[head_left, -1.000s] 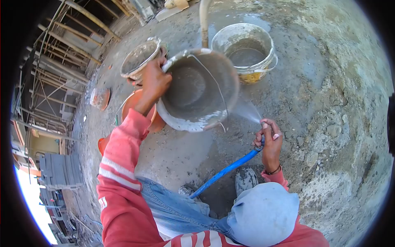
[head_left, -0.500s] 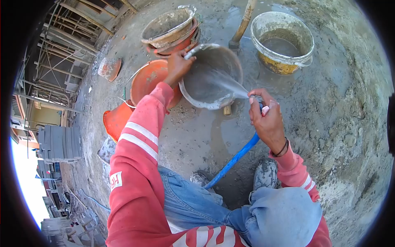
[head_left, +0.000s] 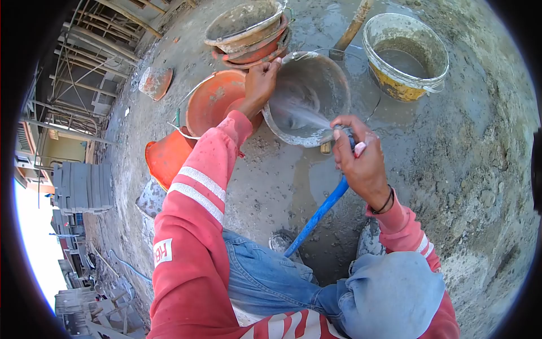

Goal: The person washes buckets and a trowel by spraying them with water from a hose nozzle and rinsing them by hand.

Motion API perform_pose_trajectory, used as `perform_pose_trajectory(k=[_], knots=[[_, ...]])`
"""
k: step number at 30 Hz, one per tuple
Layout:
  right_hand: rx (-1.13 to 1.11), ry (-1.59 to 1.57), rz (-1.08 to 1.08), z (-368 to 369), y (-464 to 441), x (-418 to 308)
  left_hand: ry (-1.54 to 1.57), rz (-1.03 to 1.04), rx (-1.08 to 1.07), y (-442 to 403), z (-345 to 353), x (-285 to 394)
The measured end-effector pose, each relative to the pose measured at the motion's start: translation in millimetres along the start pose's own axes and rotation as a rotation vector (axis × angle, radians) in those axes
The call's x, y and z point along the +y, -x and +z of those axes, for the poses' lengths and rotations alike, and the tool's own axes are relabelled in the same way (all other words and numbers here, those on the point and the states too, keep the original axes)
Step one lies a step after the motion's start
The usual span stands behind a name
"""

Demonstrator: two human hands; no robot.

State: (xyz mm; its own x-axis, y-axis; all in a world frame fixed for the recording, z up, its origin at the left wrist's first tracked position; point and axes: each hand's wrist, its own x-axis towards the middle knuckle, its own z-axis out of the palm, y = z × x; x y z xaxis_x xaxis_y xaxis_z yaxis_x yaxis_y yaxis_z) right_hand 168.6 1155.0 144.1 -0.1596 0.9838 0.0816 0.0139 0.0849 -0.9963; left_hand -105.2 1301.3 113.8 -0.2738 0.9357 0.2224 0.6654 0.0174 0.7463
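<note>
My left hand grips the rim of a grey, mud-coated bucket, tilted with its mouth toward me. My right hand is closed around the end of a blue hose. Water sprays from the hose end into the bucket. Left of the bucket, an orange bucket lies close to my left wrist. A white and yellow bucket with grey liquid inside stands at the upper right.
Stacked dirty tubs stand at the top. Another orange container lies at the left, with a small mud-stained one farther off. A wooden pole rises behind the grey bucket. Grey slabs are piled at the far left.
The grey bucket has gone from raised near the camera to lower down, and its mouth now faces me. My right hand has moved up and closer to its rim. The view has shifted.
</note>
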Motion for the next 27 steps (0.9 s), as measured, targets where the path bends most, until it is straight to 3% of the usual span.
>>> perform_pose_trajectory(k=[3,13,18,27], knots=[[0.009,-0.09,0.021,-5.8,-2.1,-12.3,0.167,0.004,-0.004,-11.6,12.5,-11.8],[0.171,-0.256,-0.038,-30.3,11.8,-12.7,0.148,-0.022,-0.03,-22.0,20.7,5.9],[0.281,-0.223,0.031,-52.1,4.2,-3.9,-0.074,-0.086,-0.044,-15.7,14.0,18.8],[0.379,-0.13,0.137,-68.6,17.1,18.2,-0.107,-0.129,-0.036,-13.4,11.3,22.4]])
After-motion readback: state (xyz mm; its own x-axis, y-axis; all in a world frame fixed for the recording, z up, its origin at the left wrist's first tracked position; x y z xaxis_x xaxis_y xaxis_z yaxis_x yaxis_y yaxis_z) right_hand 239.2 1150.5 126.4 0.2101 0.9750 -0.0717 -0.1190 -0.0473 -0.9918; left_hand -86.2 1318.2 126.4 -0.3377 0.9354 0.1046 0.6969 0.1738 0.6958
